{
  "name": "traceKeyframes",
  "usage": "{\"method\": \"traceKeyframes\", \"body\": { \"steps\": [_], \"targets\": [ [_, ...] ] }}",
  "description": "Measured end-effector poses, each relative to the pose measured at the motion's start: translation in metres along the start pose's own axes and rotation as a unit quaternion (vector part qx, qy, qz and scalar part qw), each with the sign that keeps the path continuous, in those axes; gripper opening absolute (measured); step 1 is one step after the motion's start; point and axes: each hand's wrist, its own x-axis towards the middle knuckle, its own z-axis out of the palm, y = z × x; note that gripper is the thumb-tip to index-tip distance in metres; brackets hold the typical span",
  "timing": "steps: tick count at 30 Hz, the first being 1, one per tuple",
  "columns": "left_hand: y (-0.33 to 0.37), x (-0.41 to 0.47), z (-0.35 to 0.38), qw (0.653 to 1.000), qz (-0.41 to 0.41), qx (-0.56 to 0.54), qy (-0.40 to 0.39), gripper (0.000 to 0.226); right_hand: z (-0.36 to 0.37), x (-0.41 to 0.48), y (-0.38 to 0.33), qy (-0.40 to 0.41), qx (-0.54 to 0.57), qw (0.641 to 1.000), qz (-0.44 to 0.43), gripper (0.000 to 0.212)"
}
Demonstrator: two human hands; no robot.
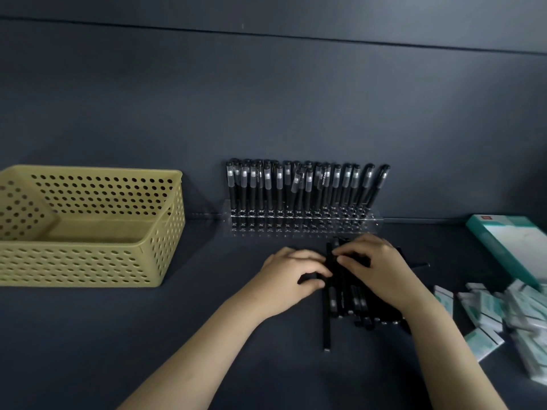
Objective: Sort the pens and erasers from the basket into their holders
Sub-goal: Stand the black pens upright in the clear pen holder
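Standing beside the dark matte table (118,335), I took the pen holder (302,224) as my mark. It was a long, clear acrylic block drilled with rows of round holes, set against the flat slate-coloured wall (266,99). In its rear rows stood the standing pens (296,184), slim black barrels with frosted translucent caps. Most were upright, while a few at the right end leaned rightward. The front rows of holes showed as glinting rings.

Just in front of the holder, toward its right half, lay the loose pens (349,297). They made a heap of black sticks lying roughly side by side, with one jutting out nearer to me than the rest.

The two hands met over the end of that heap closest to the holder. The left hand (291,276) had its fingers curled down and its thumb tucked under, gripping among the pens. The right hand (376,267) touched it fingertip to fingertip, its bent fingers pinching at the barrels. Which single pen either one held, I couldn't tell.

Well to the left of the holder sat the basket (74,264), a rectangular tub of tan plastic with walls perforated by round holes and a smooth floor. To the right of the holder lay a flat box (512,244) of teal and white card. In front of that, nearer me, were the erasers (518,315), small blocks in white and green sleeves, blurred and tumbled in a loose pile.
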Motion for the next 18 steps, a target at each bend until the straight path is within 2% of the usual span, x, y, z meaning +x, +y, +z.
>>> {"method": "traceKeyframes", "body": {
  "steps": [8,13,18],
  "targets": [
    [-0.003,-0.016,0.003,0.999,-0.006,0.013,0.048,0.023,0.001,-0.003,-0.001,0.028,-0.01,0.999,0.015,0.022],
    [-0.006,-0.019,0.002,0.996,-0.021,0.019,0.08,0.018,-0.004,-0.003,-0.008,-0.059,-0.028,0.995,0.079,0.057],
    [-0.002,-0.017,0.001,0.995,-0.022,0.003,0.102,0.018,-0.014,0.002,-0.017,-0.111,-0.034,0.985,0.127,0.071]
  ]
}}
